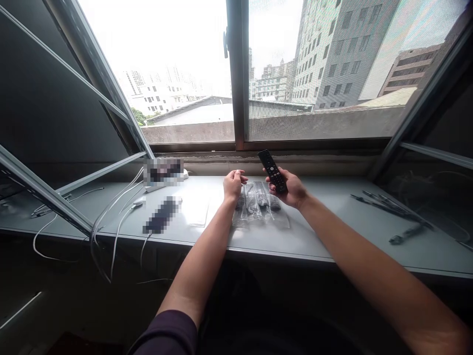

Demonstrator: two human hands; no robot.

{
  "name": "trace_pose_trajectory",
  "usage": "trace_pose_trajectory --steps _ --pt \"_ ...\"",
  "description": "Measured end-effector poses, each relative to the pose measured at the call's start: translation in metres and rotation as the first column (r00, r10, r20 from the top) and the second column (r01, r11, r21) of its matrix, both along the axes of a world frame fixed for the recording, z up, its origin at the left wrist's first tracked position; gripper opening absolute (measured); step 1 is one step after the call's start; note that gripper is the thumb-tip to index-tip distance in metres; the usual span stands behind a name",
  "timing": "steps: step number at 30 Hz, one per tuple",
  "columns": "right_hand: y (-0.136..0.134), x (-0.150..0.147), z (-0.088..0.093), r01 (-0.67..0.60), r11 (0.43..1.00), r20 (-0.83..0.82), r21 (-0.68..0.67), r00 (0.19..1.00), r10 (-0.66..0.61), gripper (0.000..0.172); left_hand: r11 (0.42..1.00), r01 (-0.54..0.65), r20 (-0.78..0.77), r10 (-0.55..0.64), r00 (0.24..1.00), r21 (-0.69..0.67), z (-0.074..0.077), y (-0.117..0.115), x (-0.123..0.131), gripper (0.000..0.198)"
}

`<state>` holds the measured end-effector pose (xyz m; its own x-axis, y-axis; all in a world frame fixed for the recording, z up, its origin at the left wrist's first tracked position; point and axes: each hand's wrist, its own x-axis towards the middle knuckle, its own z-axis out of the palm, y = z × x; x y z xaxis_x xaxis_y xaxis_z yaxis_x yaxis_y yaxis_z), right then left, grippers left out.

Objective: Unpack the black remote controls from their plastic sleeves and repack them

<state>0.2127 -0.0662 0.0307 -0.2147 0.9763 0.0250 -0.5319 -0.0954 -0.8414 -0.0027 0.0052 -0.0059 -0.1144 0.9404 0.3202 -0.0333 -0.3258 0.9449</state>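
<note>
A black remote control (272, 170) with rows of buttons is held tilted above the table in my right hand (294, 189), its button side facing me. Fingers and thumb wrap round its lower end. My left hand (233, 185) hovers left of the remote and apart from it, fingers curled in; whether anything small is between them is hidden. Below both hands lie clear plastic bags (253, 209) side by side, with dark long items partly visible inside.
The white table (306, 246) runs along a window. At left are a white power strip (186, 174), white cables (117, 236), a blurred dark object (161, 215) and a white sheet (195, 212). Dark tools or cables (391, 207) lie at right. Metal frames (44, 192) flank both sides.
</note>
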Motion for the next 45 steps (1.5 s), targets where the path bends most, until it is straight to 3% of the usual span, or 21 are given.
trace_pose_trajectory --steps 10,16,23,31,42,45 --pt "0.001 0.002 -0.001 0.074 0.997 0.078 -0.025 0.994 -0.072 0.02 1.0 0.007 0.017 -0.007 1.0 0.003 0.001 -0.001 0.0 0.03" --pt "0.003 0.003 -0.002 -0.024 1.0 0.056 0.006 0.998 0.024 0.028 1.0 0.003 0.007 -0.003 1.0 0.005 0.001 -0.001 0.001 0.03" --pt "0.001 0.005 0.0 -0.123 0.99 -0.037 -0.063 0.992 0.12 0.029 1.0 0.0 0.018 0.0 1.0 0.0 0.003 -0.003 0.001 0.029" --pt "0.004 0.003 -0.002 -0.039 0.985 -0.016 -0.167 0.999 0.037 0.011 1.0 0.003 0.022 -0.003 1.0 -0.002 0.003 -0.003 0.0 0.029" --pt "0.0 -0.004 -0.01 0.077 0.994 0.109 0.082 0.99 -0.086 0.036 1.0 -0.001 -0.004 0.001 1.0 0.005 -0.001 0.0 -0.001 0.033" --pt "0.001 -0.006 -0.011 0.058 0.992 0.153 0.111 0.985 -0.075 0.034 1.0 -0.002 -0.003 0.002 1.0 0.003 0.0 0.0 0.0 0.033"
